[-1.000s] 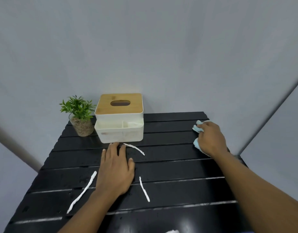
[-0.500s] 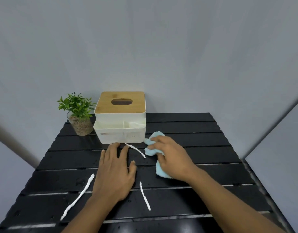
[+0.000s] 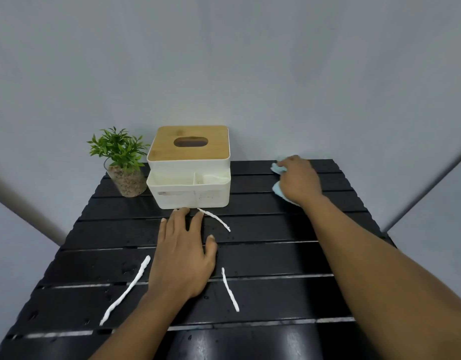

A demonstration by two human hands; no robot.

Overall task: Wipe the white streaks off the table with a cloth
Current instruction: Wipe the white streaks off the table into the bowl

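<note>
The right hand (image 3: 298,179) presses a light blue cloth (image 3: 277,189) flat on the black slatted table (image 3: 276,258), well to the right of the tissue box (image 3: 189,167); its fingers are curled over the cloth, bunching it, so only the edges show. The left hand (image 3: 184,255) lies spread and empty, palm down, just in front of the box. Three white streaks remain: a short curved streak (image 3: 214,219) just in front of the box beside the left fingertips, a long streak (image 3: 125,291) in front and to the left of the box, and a shorter streak (image 3: 230,289) nearer the person. A potted plant (image 3: 121,162) stands left of the box. The cloth sits clear of every streak; the person would do well to bring it back toward the box, flatten it, and drag along each streak's length with firm pressure; the left hand would need to lift clear of the lines beside it.
</note>
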